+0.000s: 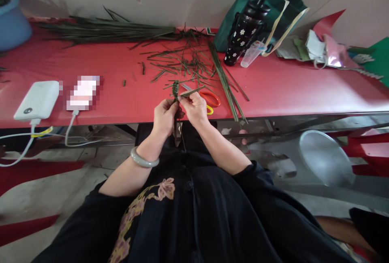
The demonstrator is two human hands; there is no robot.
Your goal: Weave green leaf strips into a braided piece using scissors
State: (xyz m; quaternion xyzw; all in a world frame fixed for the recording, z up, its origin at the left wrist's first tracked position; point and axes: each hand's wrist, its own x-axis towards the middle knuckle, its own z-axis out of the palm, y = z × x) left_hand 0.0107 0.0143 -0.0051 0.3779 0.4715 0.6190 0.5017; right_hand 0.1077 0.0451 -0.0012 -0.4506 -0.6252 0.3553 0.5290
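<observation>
Between my two hands is a small woven piece of green leaf strips [175, 89], its plaited end pointing away from me. My left hand [165, 116] pinches its lower part, with strips hanging below the fingers. My right hand [194, 108] grips the same piece from the other side, and a loose strip [193, 91] sticks out rightward over its fingers. Scissors with orange and yellow handles [210, 99] lie on the red table just beyond my right hand, partly hidden by it. Cut leaf scraps [188, 62] are scattered ahead of both hands.
A bundle of long leaves [115, 31] lies along the wall; more strips [225, 80] lie right of the scissors. A black flowered tumbler [243, 32], plastic cup [253, 54] and green bag [232, 16] stand behind. Leftward are a white power bank [39, 100] and a cabled phone [83, 93].
</observation>
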